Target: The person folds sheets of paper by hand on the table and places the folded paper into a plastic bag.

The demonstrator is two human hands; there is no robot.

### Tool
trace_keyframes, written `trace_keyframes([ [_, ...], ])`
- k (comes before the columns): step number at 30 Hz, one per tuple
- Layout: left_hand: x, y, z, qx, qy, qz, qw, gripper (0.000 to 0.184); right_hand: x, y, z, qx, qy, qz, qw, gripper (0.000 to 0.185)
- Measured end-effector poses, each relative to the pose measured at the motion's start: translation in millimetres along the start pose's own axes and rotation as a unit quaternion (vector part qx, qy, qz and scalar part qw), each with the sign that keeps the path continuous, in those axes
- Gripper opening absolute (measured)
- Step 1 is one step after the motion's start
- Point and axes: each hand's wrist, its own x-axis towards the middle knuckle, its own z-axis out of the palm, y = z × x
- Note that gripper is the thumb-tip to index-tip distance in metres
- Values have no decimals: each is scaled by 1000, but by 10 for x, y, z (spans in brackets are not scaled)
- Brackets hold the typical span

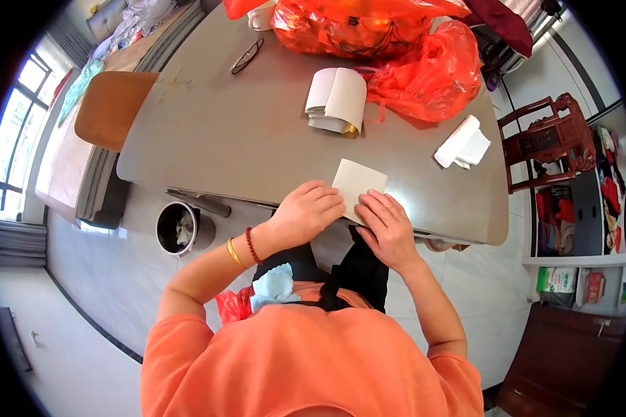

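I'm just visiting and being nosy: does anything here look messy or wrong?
Nothing looks spilled or broken; the pale square being handled seems undamaged. Only slightly untidy: a crumpled red bag sprawls on the table beside a paper stack whose top sheets curl instead of lying flat.

Orange short-sleeved top, 1 gold bangle (235,254), 1 red bracelet (253,245)
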Motion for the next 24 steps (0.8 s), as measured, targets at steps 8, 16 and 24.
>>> trace_keyframes([
  [8, 371, -37, 161, -96, 7, -179, 979, 10, 84, 215, -39, 39, 91, 141, 985, 18],
  [16, 462, -67, 309, -60, 34, -202, 977, 17, 240, 302, 45, -19, 51, 156, 986, 27],
  [24, 174, 278, 205, 25, 23, -46, 998, 46, 254, 347, 89, -23, 70, 138, 988, 25],
])
